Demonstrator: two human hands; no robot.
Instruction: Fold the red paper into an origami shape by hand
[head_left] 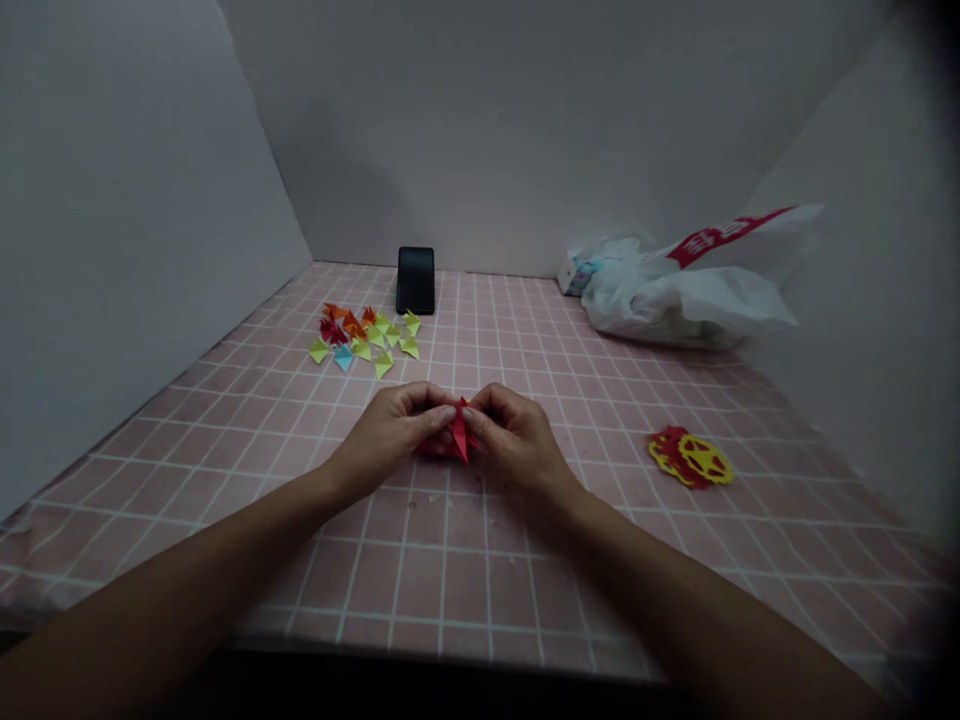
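Near the middle of the table, a red folded paper crane is pinched between my two hands, one pointed tip hanging down toward me. My left hand grips it from the left with thumb and fingers. From the right, my right hand closes on the same paper, its thumb close to the left thumb. More red paper shows beneath the left fingers; I cannot tell whether it is part of the same piece. Small folded paper cranes in yellow-green, orange, red and blue lie grouped beyond my left hand.
A black phone-like object stands at the back. At the back right lie a white plastic bag and a small box. Red and yellow paper cutouts lie to the right. White walls border the pink checked tablecloth.
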